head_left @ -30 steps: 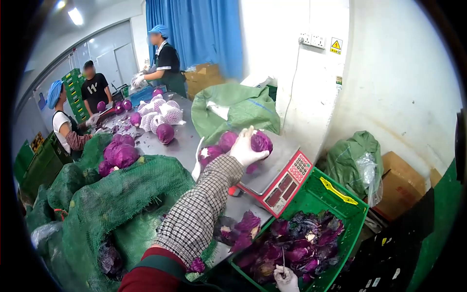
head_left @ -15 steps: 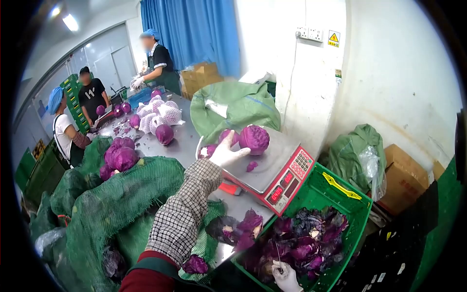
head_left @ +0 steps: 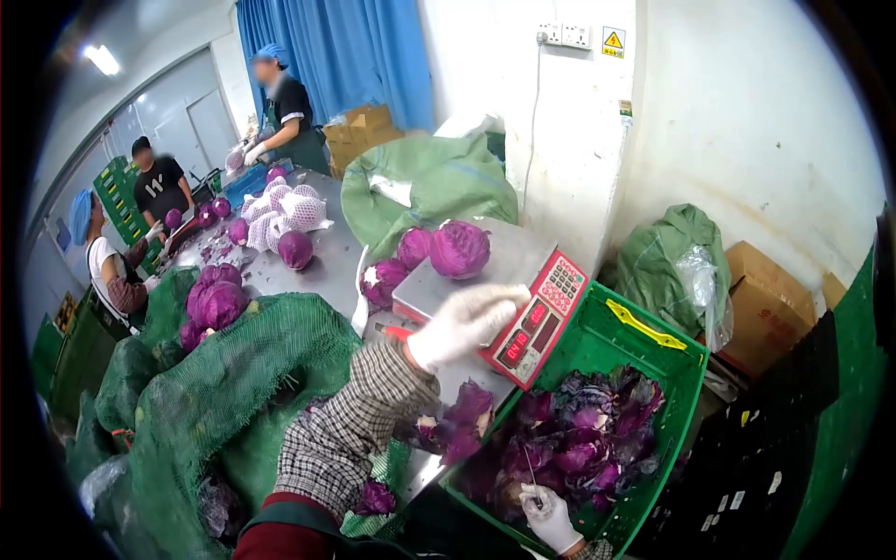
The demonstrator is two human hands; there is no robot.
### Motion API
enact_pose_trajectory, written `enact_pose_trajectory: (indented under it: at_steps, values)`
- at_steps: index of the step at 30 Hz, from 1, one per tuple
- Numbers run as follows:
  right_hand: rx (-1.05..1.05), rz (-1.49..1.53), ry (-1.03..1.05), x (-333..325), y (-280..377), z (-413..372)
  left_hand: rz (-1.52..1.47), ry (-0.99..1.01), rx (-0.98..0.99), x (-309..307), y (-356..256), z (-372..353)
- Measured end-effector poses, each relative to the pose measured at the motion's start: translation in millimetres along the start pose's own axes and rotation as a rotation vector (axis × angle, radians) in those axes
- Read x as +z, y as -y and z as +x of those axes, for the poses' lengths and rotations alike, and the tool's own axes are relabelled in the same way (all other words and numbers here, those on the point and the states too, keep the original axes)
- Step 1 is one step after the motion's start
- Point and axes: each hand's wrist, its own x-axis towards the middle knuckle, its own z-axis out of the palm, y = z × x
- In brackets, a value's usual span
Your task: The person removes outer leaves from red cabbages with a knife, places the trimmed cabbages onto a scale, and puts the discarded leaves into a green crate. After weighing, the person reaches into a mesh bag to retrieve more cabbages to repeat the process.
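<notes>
My left hand (head_left: pixel 467 327), in a white glove and checked sleeve, hangs over the near side of the scale (head_left: pixel 537 327) with its fingers stretched out together; nothing shows in it. One red cabbage (head_left: pixel 459 249) rests on the steel pan, just beyond the fingers. Two more red cabbages, a rear one (head_left: pixel 414 247) and a nearer one (head_left: pixel 383 282), are at the pan's left. Low in the view, my gloved right hand (head_left: pixel 551 519) is closed around a knife (head_left: pixel 530 467) with a thin blade, above the green crate (head_left: pixel 686 383) of trimmed purple leaves (head_left: pixel 588 439).
Green mesh sacks (head_left: pixel 215 383) fill the left side, with cabbages (head_left: pixel 217 297) on top. Net-wrapped cabbages (head_left: pixel 285 215) lie on the steel table (head_left: pixel 322 191). A green woven sack (head_left: pixel 439 191) stands behind the scale. Several people are at the far end. Cardboard box (head_left: pixel 770 303) at right.
My left hand has drawn back from the cabbages toward the scale's display, its spread fingers now together. The small leaf piece on the pan is no longer visible. My right hand keeps the knife.
</notes>
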Motion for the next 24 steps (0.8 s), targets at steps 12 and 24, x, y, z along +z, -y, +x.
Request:
enact_pose_trajectory:
  at_steps: [12, 24]
  values:
    - [0.198, 0.581, 0.164, 34.4, 57.3, -28.6, 0.287, -0.682, -0.101, -94.5, 48.0, -4.9]
    - [0.096, 0.6, 0.273, 62.2, 126.3, 70.9, 1.287, -0.368, -0.255, -60.2, 68.3, 68.6]
